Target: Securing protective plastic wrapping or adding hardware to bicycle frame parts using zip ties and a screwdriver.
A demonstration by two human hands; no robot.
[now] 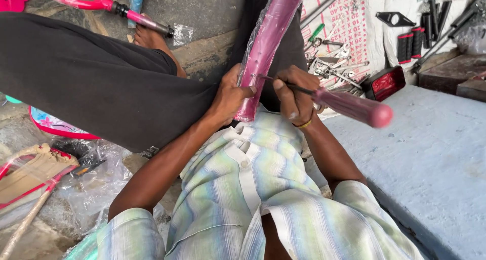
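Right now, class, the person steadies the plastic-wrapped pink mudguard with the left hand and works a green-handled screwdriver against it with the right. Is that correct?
Not quite: the head view shows the screwdriver has a pink handle, not green. The rest holds: the left hand steadies the plastic-wrapped pink mudguard, and the right hand works the tool against it.

Rough stone floor (207, 9) in daylight. A grey concrete slab (430, 159) lies to the right; beyond it a printed white sack (354, 22) holds scattered wrenches (331, 68). Crumpled clear plastic (96, 184) sits left.
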